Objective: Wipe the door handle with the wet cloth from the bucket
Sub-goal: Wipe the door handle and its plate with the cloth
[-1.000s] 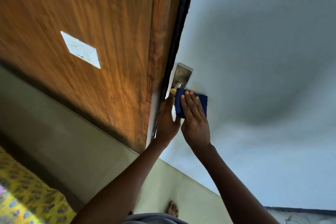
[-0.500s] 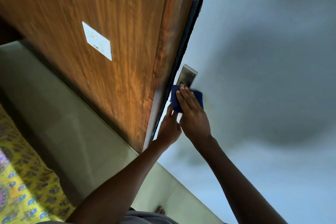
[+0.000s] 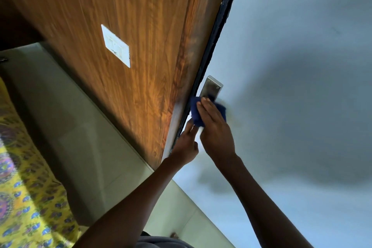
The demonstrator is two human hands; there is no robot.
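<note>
At the door's edge, below the metal handle plate (image 3: 211, 88), the right hand (image 3: 216, 129) presses flat, fingers together, on the blue cloth (image 3: 195, 113) covering the handle, while the left hand (image 3: 186, 145), loosely curled, touches the cloth's lower corner beside the wooden door (image 3: 130, 26).

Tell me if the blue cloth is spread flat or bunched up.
Bunched. The blue cloth sits wadded under the right hand, pressed against the handle plate; only rumpled edges show.
</note>
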